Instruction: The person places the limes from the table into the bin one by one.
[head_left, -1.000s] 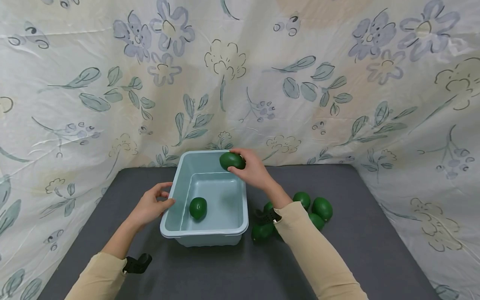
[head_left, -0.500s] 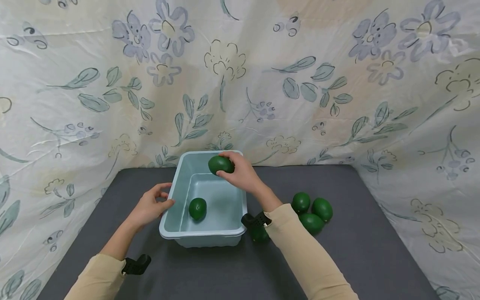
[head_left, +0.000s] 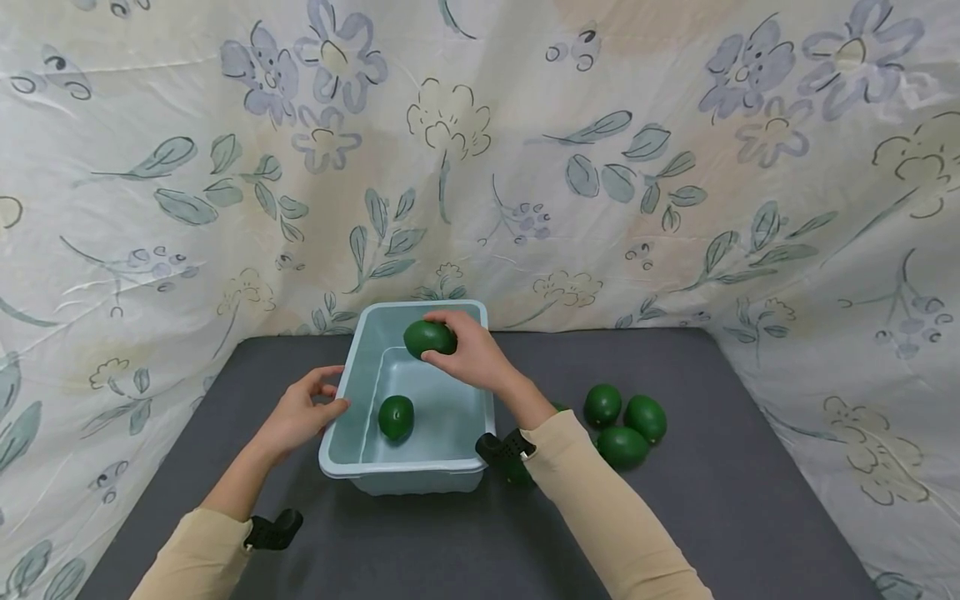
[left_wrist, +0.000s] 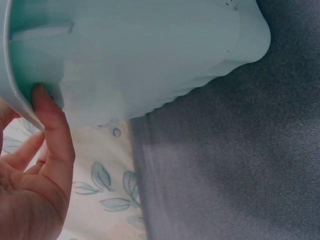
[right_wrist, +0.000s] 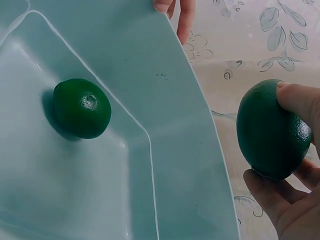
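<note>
My right hand (head_left: 474, 354) holds a dark green, egg-shaped avocado (head_left: 430, 339) between thumb and fingers, over the far part of a pale blue-green plastic tub (head_left: 480, 462). In the right wrist view the held avocado (right_wrist: 272, 130) appears glossy, gripped at its two ends. A second avocado (head_left: 396, 417) lies on the tub floor, toward the left wall. My left hand (head_left: 297, 414) grips the tub's left rim with thumb and fingers. The left wrist view shows a digit of the left hand (left_wrist: 45, 165) against the wall just below the rim.
Several more avocados (head_left: 622, 448) lie on the dark grey tabletop (head_left: 720, 500) right of the tub, some partly hidden by the right forearm. A floral curtain (head_left: 480, 167) hangs right behind the table and at both sides.
My right hand has carried the avocado leftward and slightly nearer, from the tub's right far corner to over its middle. The left hand keeps its place on the rim.
</note>
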